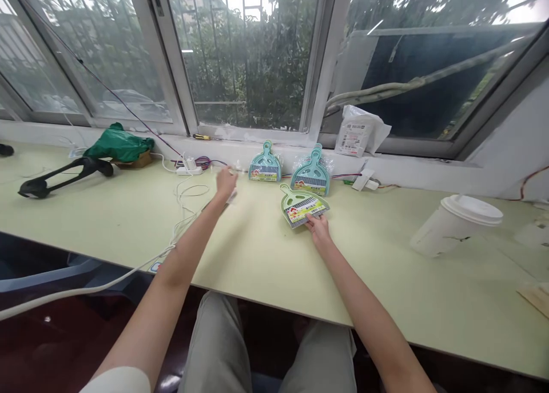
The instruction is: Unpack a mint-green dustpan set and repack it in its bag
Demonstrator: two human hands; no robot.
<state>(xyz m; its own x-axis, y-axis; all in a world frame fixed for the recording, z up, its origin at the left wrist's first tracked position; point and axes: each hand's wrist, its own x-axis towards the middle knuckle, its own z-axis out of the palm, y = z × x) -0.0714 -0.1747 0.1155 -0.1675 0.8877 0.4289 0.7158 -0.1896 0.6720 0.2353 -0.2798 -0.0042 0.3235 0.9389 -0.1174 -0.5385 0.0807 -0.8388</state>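
My right hand (318, 228) grips the lower edge of a light green mini dustpan and brush set (303, 206), which is tilted over the table with its labelled side up. Just behind it, a stack of blue-green dustpan sets (312, 174) in clear wrap leans on the wall below the window. To the left of that stack stands another wrapped dustpan set (265, 165), green-rimmed with a blue brush. My left hand (226, 182) is raised near the wall, left of these sets. Motion blurs its fingers, and a small whitish patch beneath it cannot be made out.
White cables (182, 210) run across the table (266, 261) below my left forearm. A power strip (189, 169), a green bag (120, 144) and a black frame-like object (64, 175) lie leftward. At right stand a white lidded cup (457, 224) and, on the sill, a white package (358, 133).
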